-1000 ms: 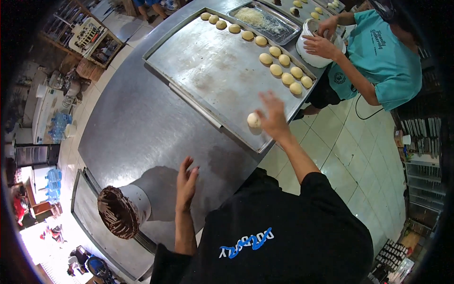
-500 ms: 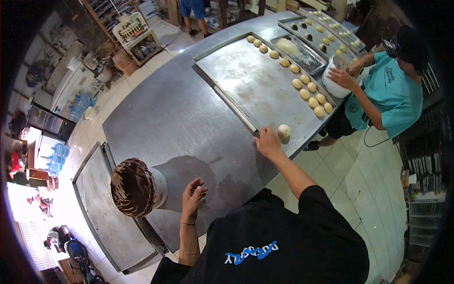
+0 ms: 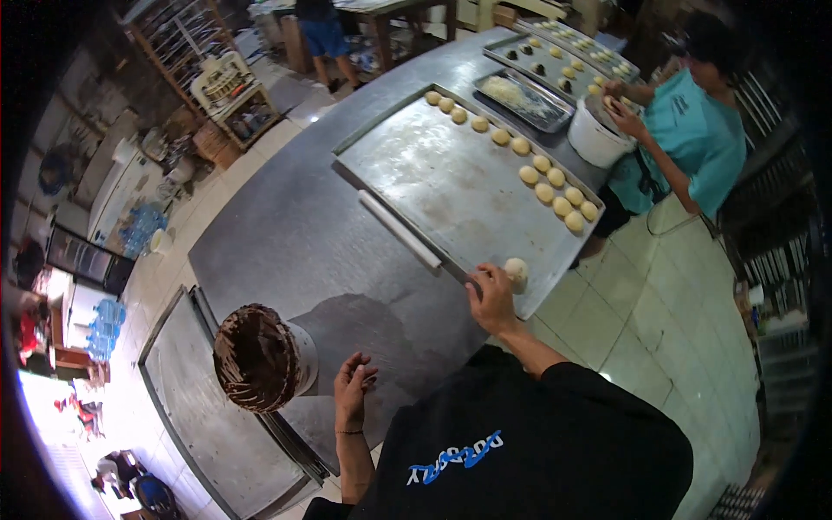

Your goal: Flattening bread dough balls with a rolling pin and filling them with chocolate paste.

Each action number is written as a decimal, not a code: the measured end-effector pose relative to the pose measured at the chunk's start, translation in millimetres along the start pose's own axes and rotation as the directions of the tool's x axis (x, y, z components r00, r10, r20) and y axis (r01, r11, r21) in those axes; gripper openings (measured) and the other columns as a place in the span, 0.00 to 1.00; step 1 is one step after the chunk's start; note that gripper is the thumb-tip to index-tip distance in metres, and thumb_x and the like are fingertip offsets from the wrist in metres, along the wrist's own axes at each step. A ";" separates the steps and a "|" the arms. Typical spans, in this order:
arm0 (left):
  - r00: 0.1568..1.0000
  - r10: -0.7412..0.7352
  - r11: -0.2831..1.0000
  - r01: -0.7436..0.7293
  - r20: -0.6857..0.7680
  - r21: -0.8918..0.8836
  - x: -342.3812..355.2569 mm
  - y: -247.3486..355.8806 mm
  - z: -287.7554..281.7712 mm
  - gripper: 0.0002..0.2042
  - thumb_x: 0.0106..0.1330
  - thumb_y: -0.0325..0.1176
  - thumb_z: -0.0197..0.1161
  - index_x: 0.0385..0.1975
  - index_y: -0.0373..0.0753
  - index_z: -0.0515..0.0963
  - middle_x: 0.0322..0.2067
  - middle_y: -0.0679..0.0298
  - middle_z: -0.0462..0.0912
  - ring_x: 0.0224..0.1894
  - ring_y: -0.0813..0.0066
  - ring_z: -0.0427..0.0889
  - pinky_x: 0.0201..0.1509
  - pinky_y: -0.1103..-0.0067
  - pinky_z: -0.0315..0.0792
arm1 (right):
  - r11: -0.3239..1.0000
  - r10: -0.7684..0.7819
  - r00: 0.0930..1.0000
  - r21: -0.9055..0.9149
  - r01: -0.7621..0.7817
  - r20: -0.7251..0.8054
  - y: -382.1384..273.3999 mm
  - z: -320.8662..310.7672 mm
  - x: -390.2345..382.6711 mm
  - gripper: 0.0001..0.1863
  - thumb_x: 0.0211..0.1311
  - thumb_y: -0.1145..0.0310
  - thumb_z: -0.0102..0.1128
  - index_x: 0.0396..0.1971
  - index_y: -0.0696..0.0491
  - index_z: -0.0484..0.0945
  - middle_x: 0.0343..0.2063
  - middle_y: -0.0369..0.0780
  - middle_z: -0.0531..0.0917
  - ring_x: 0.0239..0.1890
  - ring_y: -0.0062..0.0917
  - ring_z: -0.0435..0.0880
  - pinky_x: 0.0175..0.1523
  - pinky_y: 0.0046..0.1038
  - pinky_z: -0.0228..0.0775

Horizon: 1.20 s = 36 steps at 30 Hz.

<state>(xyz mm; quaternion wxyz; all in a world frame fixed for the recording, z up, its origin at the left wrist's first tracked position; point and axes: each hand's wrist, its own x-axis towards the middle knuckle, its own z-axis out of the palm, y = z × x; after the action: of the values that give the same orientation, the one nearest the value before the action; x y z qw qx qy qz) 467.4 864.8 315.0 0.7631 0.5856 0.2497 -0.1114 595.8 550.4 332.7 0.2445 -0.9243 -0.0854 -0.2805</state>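
Observation:
My right hand [image 3: 494, 302] is closed over the near edge of a large metal baking tray [image 3: 416, 156]. Beside its fingers, on the tray, lies a pale round dough ball [image 3: 516, 270]. Rows of other yellowish dough balls [image 3: 543, 191] sit along the tray's far and right sides. My left hand [image 3: 354, 386], fingers apart and loosely curled, is over the near part of the metal table and holds nothing visible. To its left, a white bucket [image 3: 307, 355] has its mouth and inside smeared with a dark brown paste [image 3: 256, 355].
A pale bar [image 3: 399, 228] lies on the table [image 3: 277, 217] beside the tray. Stacked trays [image 3: 217, 416] are at the left. On the right a co-worker in a teal shirt [image 3: 693, 130] works over a white bucket [image 3: 598, 139], near a tray of pale crumbs [image 3: 511, 91] and more dough trays [image 3: 555, 65].
My right hand and the baking tray have shifted toward me, widening the gap between the tray and the co-worker's bucket. The pale bar now lies apart from the tray's edge. My view has turned slightly.

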 end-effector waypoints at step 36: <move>0.757 -0.271 0.962 0.206 0.595 0.177 117.9 45.8 317.1 0.20 0.69 0.41 0.53 0.54 0.35 0.67 0.41 0.55 0.77 0.41 0.64 0.77 0.39 0.73 0.75 | 0.240 0.819 0.521 0.681 -0.692 0.241 127.4 -127.8 -3.4 0.08 0.65 0.72 0.55 0.40 0.60 0.78 0.27 0.34 0.79 0.29 0.13 0.75 0.35 0.17 0.68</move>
<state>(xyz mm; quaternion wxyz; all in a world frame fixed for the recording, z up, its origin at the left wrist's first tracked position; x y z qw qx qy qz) 668.3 591.4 353.2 0.7514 0.5186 0.0548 -0.4043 569.6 376.1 371.7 0.6887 -0.6478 0.2915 -0.1451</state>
